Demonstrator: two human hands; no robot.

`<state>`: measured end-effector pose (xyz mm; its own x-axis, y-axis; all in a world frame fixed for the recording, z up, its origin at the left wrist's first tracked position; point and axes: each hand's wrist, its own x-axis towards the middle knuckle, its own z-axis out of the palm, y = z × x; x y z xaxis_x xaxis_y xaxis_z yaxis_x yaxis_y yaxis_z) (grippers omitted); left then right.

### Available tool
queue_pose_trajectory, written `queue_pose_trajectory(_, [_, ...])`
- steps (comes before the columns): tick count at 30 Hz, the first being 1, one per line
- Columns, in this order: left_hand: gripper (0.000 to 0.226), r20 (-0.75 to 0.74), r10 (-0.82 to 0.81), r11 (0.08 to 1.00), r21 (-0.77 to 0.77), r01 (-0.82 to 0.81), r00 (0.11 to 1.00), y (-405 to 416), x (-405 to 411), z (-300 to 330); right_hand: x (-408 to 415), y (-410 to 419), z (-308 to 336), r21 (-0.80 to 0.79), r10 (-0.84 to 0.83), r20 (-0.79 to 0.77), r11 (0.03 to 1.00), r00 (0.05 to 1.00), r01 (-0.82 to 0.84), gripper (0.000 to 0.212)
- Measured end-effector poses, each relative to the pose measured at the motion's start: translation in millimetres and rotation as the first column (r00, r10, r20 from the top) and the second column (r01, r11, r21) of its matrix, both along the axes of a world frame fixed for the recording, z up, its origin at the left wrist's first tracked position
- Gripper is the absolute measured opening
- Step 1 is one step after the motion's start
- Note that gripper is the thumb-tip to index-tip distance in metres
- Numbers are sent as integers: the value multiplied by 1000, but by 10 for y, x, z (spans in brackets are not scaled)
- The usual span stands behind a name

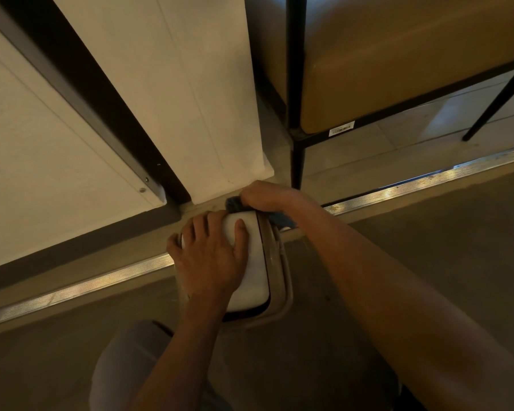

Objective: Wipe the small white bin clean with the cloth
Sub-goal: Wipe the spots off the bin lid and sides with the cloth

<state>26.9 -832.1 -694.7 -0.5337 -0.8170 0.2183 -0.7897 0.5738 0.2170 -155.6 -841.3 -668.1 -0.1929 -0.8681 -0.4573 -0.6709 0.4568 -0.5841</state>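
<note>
So the small white bin (250,262) is sitting on the floor (428,232), right across the metal threshold strip (80,287) where the carpeted side meets the tiled side, close to the bottom corner of the white door panel (166,93). The person is crouched over it.

Left hand (211,256) is spread flat on the white lid, fingers splayed and thumb lying across the top, basically pinning the bin down so it doesn't slide. Right hand (264,195) is curled around a dark blue cloth (235,203), bunched up and pressed against the far edge of the bin, the side toward the door. Most of the cloth is hidden under the fingers, so I can't tell how much of it is actually touching.

Looks to me like the wiping is properly underway, working the far rim and side. The beige rim around the lid and the near side look like what's left. Next move probably needs the cloth dragged round the rim while the left hand holds steady, maybe turning the bin. A black-legged upholstered chair (398,69) stands just beyond.
</note>
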Motion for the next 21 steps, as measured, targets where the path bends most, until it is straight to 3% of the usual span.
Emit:
queue_pose_trajectory(4, [48, 18, -5, 1000, 4, 5, 1000, 5, -5, 20, 44, -106, 66, 77, 4, -22, 997, 1000, -2, 32])
queue_pose_trajectory(9, [47, 16, 0, 1000, -6, 0, 1000, 4, 5, 9, 225, -231, 156, 37, -13, 61, 999, 998, 11, 29])
queue_pose_trajectory(17, [48, -2, -2, 1000, 19, 2, 1000, 4, 3, 8, -94, -22, -2, 100, -61, -85, 993, 995, 69, 28])
queue_pose_trajectory(21, [45, 20, 11, 1000, -7, -11, 1000, 6, -9, 14, 188, -247, 206, 125, 83, -61, 989, 995, -75, 34])
